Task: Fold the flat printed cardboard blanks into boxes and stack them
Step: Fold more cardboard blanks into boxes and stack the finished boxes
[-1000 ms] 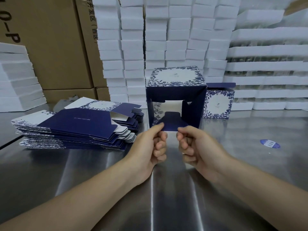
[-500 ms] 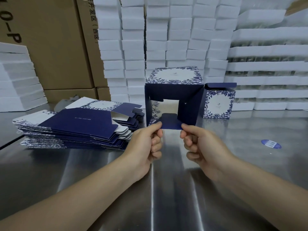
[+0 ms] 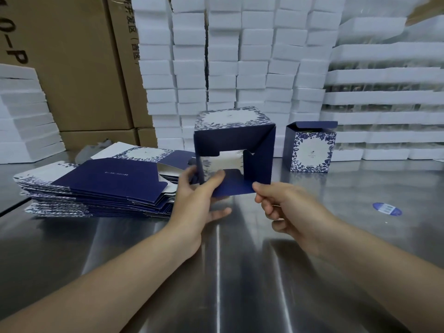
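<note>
Left of the fingers [image 3: 217, 179] a stack of flat blanks [image 3: 96, 183] lies on the steel desk [image 3: 240, 260]. A finished box [image 3: 311, 150] stands beyond the right hand [image 3: 288, 207], foam blocks [image 3: 240, 68] behind. The left hand [image 3: 194, 200] and right hand pinch the navy bottom flap of the half-folded box [image 3: 230, 140], upright just ahead.

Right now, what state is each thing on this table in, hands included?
Half-folded box, open end facing the camera, flaps unclosed.
Left hand, grips the box's left wall.
Right hand, pinches the lower flap by its corner.
Flat blanks, unfolded, stacked in a pile.
Finished box, upright, top flap open.
</note>
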The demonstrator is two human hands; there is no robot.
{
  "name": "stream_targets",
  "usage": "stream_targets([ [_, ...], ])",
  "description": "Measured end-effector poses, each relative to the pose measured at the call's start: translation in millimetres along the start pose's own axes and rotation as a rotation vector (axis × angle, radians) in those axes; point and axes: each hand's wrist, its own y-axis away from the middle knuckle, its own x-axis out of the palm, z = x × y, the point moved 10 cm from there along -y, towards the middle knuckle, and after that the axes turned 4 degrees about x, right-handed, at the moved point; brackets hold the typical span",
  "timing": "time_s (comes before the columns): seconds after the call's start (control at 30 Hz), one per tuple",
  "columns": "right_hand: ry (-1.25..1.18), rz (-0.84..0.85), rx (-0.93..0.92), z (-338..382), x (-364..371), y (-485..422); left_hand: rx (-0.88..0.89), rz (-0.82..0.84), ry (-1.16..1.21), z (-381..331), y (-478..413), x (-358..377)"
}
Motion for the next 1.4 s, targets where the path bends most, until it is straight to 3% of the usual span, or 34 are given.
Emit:
stream_targets([
  [0.1,0.149,-0.031,-0.058,2,-2,0,0.082,0.016,-0.003,-11,-1,0],
  [0.2,0.309,-0.181,-0.168,10,-14,-1,0.123,0.053,-0.153,-13,3,8],
  [0.43,0.226,-0.223,-0.459,33,-16,7,0.281,0.17,-0.365,-17,11,23],
  [0.63,0.2,-0.218,-0.45,26,-11,6,0.261,0.079,-0.208,-18,13,18],
  [0.9,0.074,-0.067,-0.372,18,-1,-1,0.193,0.153,-0.182,-9,14,24],
  [1.2,0.157,-0.06,-0.288,9,-6,-14,0.143,0.093,-0.21,-10,7,14],
  [1.4,0.181,0.013,-0.312,11,0,-10,0.096,0.183,-0.128,-8,9,22],
])
